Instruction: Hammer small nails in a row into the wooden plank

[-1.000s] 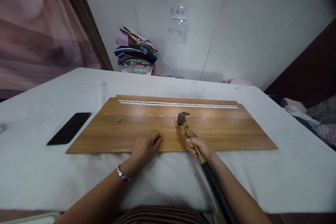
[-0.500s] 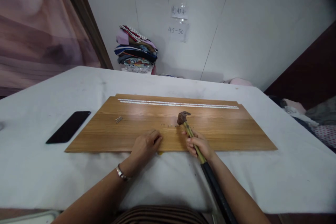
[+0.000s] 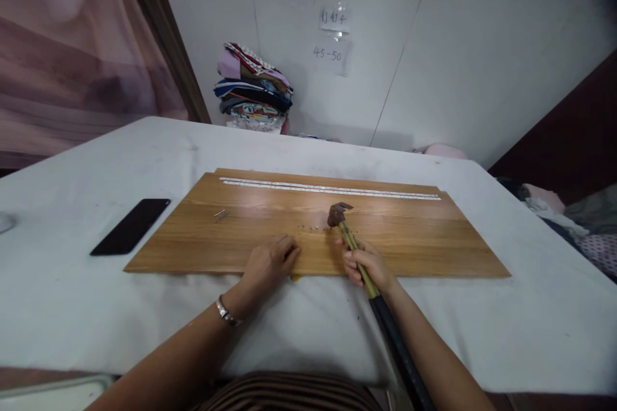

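While my right hand grips the hammer, rusty head at two o'clock from my curled left hand, contents hidden, hammering seems the present step, any next blow needing careful aim.

flat black device, stacked folded fabrics, two wall notes, pink curtain

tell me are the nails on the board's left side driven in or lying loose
Lying loose: the nails rest on their sides on the wooden board, their long shanks visible.
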{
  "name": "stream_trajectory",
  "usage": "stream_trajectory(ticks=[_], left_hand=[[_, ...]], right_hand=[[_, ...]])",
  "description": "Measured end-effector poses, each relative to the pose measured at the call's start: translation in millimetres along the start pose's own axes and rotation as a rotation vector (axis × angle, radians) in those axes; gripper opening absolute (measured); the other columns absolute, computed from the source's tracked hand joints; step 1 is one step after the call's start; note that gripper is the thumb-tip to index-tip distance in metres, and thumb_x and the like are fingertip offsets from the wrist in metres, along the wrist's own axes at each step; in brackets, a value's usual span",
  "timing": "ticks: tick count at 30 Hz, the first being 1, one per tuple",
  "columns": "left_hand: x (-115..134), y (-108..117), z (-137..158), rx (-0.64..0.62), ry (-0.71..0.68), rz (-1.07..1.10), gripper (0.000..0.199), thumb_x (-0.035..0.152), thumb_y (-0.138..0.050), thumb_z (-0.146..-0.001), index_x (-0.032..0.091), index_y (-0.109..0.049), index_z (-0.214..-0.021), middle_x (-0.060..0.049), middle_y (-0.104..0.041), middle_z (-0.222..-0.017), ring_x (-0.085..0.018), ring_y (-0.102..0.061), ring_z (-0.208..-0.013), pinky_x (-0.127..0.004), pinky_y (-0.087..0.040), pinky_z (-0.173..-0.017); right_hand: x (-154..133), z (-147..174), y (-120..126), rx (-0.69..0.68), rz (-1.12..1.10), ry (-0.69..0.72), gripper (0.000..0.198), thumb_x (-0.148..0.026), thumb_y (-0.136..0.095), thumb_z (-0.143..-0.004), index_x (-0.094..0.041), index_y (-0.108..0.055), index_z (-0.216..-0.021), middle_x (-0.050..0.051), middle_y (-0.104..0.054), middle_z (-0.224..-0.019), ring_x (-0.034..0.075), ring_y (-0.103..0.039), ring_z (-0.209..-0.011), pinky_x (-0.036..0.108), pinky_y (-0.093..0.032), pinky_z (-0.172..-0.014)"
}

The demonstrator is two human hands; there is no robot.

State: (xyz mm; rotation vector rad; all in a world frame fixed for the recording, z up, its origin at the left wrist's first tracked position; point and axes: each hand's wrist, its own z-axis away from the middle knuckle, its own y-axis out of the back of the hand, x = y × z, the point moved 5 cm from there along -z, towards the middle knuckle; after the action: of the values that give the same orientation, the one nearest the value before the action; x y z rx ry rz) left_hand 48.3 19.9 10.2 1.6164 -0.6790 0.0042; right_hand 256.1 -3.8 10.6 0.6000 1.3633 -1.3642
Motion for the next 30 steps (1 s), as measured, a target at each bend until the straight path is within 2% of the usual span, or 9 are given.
stream_trajectory(ticks=[19, 27, 30], left_hand=[[0.7, -1.3, -1.5, -0.014, 0.02, 0.019, 0.017, 0.029, -0.047, -0.093, 0.021, -0.056, -0.08, 0.0, -0.062, -0.081, -0.014, -0.058, -0.076, -0.026, -0.037, -0.066], [3.8, 3.6, -0.8, -0.007, 0.035, 0.016, 0.018, 0.029, -0.046, -0.093, 0.021, -0.056, -0.08, 0.0, -0.062, -0.081, -0.014, -0.058, -0.076, -0.025, -0.038, -0.068], [3.4, 2.7, -1.0, -0.006, 0.026, 0.01, 0.018, 0.029, -0.045, -0.093, 0.021, -0.055, -0.08, 0.0, -0.063, -0.083, -0.014, -0.057, -0.076, -0.026, -0.038, -0.068]], right_hand=[[4.9, -1.5, 2.5, 0.004, 0.006, -0.042, 0.036, -0.028, -0.064, -0.067, -0.019, -0.051, -0.099, -0.013, -0.044, -0.048, 0.005, -0.034, -0.029, 0.016, -0.026, -0.026], [-0.7, 0.7, 1.0, 0.005, 0.0, 0.006, 0.035, -0.028, -0.063, -0.068, -0.018, -0.051, -0.099, -0.012, -0.044, -0.05, 0.005, -0.034, -0.03, 0.017, -0.026, -0.027], [0.1, 0.3, 0.1, 0.011, 0.013, -0.017, 0.035, -0.027, -0.063, -0.068, -0.018, -0.051, -0.099, -0.012, -0.044, -0.05, 0.005, -0.035, -0.03, 0.017, -0.026, -0.027]])
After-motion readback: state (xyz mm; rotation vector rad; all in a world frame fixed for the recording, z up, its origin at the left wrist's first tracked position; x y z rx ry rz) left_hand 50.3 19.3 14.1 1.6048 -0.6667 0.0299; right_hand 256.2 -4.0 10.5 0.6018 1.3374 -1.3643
